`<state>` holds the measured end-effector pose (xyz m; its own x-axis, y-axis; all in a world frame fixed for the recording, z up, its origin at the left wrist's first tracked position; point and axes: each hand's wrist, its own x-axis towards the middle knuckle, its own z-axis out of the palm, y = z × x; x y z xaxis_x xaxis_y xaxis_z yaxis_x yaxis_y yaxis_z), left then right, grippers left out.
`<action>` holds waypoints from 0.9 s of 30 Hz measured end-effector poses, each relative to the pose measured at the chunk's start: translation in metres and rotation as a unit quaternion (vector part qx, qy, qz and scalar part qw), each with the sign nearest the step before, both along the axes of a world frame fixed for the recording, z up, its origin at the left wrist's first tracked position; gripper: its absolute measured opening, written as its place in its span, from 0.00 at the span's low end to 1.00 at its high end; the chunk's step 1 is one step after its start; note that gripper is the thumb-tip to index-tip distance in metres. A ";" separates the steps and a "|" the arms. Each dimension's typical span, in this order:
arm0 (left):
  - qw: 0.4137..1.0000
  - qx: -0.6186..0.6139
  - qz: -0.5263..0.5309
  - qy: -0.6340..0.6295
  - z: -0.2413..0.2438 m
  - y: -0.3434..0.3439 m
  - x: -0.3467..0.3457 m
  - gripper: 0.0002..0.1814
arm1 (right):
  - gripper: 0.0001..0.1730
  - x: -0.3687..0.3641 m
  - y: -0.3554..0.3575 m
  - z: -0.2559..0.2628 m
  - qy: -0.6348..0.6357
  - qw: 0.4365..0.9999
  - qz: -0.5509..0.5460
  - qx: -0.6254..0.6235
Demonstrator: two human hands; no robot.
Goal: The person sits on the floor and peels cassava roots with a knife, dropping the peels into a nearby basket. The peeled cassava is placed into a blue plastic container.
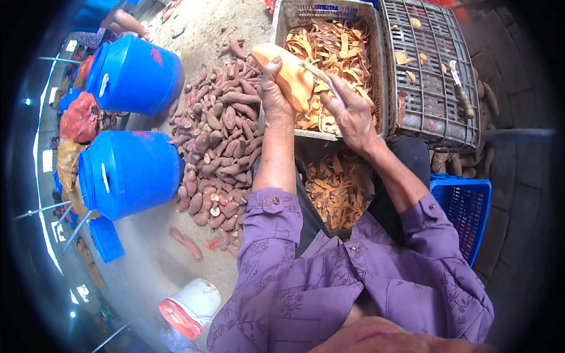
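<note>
A large peeled sweet potato [287, 75], its orange flesh bare, is gripped in my left hand [276, 90] above the near left side of a plastic crate [384, 88]. My right hand [353, 110] holds a peeler [324, 77] by its handle, with the head at the sweet potato's right side. Below both hands, the crate holds a heap of orange and purple-brown peelings [340, 53]. More peelings [337, 189] lie between my knees. The exact contact between blade and flesh is hard to make out.
Unpeeled sweet potatoes [225, 145] are piled on the floor at left, beside two blue plastic barrels [137, 172]. On an upturned grey crate [430, 88] at right lies a knife [461, 90]. A blue basket [461, 216] stands at lower right, a white bucket [201, 300] at lower left. Another person's leg [126, 22] shows at top left.
</note>
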<state>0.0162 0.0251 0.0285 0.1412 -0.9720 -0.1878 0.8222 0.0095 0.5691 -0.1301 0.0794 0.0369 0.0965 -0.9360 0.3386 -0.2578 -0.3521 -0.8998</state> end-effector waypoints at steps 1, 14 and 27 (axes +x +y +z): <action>1.000 0.005 0.009 -0.015 -0.004 0.003 -0.003 0.29 | 0.28 0.005 0.010 -0.006 -0.037 0.999 -0.011 -0.006; 0.994 0.033 0.092 -0.046 -0.019 -0.013 0.011 0.29 | 0.28 -0.011 0.082 -0.014 -0.003 0.989 0.065 0.136; 0.987 0.029 0.124 -0.096 -0.027 -0.016 0.009 0.37 | 0.25 -0.011 0.063 -0.013 0.027 0.990 0.076 0.119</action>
